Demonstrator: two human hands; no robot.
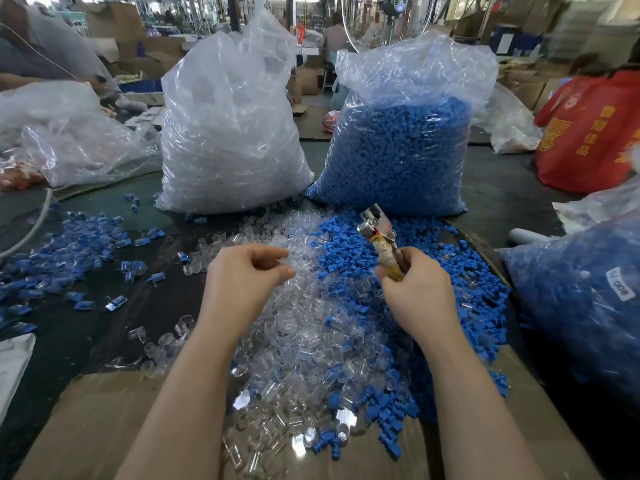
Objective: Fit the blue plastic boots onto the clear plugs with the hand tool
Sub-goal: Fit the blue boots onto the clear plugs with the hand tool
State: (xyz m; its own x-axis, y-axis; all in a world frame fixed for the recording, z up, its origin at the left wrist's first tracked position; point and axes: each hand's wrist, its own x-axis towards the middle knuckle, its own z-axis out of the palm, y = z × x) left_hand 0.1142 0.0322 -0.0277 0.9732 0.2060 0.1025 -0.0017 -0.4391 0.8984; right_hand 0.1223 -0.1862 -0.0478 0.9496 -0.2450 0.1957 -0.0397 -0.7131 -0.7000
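- Nearest me, a sheet of cardboard covers the bench's near edge; its front is cut off by the frame.
- On it lies a heap of clear plugs, running away toward the middle of the bench; single plugs are hard to tell apart where they overlap.
- Blue boots are heaped against the plugs' right side.
- My left hand hovers over the plugs with fingers curled and thumb near the fingertips; I cannot tell whether it pinches a plug.
- My right hand grips the hand tool by its wrapped handle, metal head pointing away; my fingers hide the handle's lower end.
- Fitted blue-and-clear pieces are scattered toward the left edge.
- At the far side stand a bag of clear plugs and a bag of blue boots.
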